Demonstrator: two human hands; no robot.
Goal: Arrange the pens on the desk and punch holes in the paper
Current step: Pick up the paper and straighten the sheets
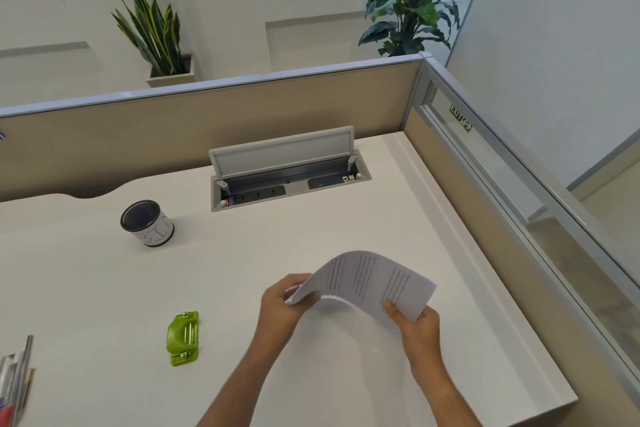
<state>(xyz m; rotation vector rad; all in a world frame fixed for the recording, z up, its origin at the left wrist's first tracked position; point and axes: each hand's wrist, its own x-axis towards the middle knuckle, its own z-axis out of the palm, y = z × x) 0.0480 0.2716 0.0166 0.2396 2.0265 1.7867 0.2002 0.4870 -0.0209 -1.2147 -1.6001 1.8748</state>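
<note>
A printed sheet of paper [367, 279] arches above the white desk [104, 288], held up at both ends. My left hand [284, 302] pinches its left edge and my right hand [417, 324] pinches its near right corner. A green hole punch [183, 336] lies on the desk to the left of my left hand, untouched. Several pens [15, 378] lie in a heap at the desk's left edge, partly cut off by the frame. A black-and-white pen cup [147, 222] stands upright further back on the left, and I see nothing in it.
An open cable and socket box [287, 177] with a raised lid is set into the desk at the back. Beige partition walls [207, 114] close off the desk at the back and right. Two potted plants [156, 28] stand behind the partition.
</note>
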